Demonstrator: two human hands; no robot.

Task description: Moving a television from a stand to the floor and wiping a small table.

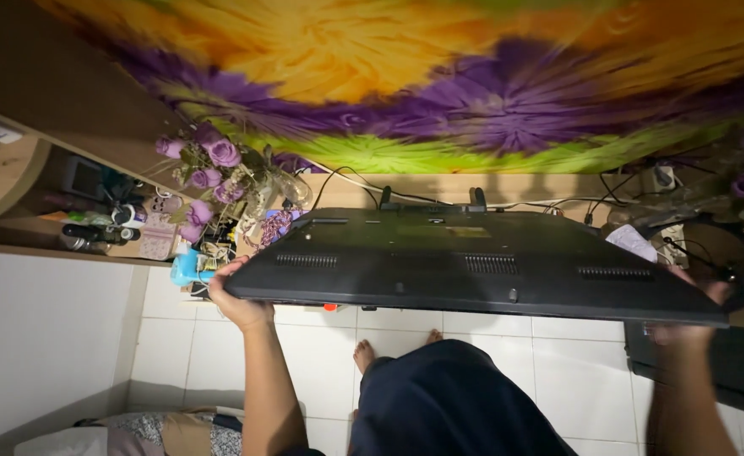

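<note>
Standing barefoot on the white tile floor [490,338], the person carries a flat black television [473,262] level in front of them, back panel up. Their left hand [238,297] pinches its left edge, thumb on top; the right hand [693,317] wraps the right edge, fingers mostly hidden underneath. Beyond, to the far left, purple artificial roses [211,165] stand by a cluttered shelf [17,181]. Farther still hangs a yellow, purple and green cloth [406,76].
</note>
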